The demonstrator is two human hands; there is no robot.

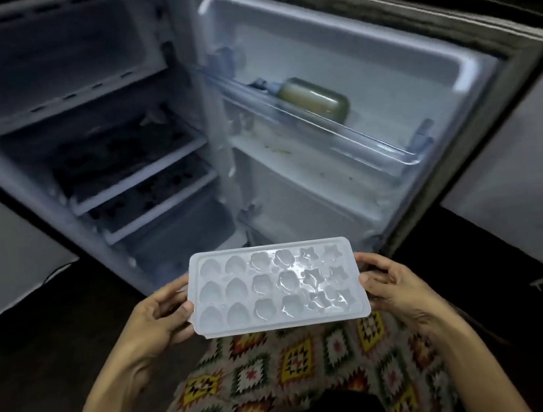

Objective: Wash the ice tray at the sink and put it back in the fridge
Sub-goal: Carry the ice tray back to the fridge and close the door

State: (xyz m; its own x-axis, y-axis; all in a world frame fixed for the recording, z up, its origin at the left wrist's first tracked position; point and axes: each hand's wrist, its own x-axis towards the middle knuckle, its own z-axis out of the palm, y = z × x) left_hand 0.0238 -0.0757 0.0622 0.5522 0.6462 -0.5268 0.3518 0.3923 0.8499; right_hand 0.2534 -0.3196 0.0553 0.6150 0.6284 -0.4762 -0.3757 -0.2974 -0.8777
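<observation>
Both hands hold the tray [276,286] level at the frame's centre, in front of the open fridge [138,147]. The left hand [160,315] clamps the short edge at 9 o'clock, thumb on the rim and fingers curled beneath. The right hand [388,280] clamps the opposite edge at 3 o'clock the same way. Both forearms run in from 6 o'clock, elbows spread wide. The tray's moulds face up, wet and glinting toward 3 o'clock. At 1 o'clock, a bottle [313,101] lies on its side on the door shelf [352,146]. A patterned garment [295,372] shows beneath the tray.
</observation>
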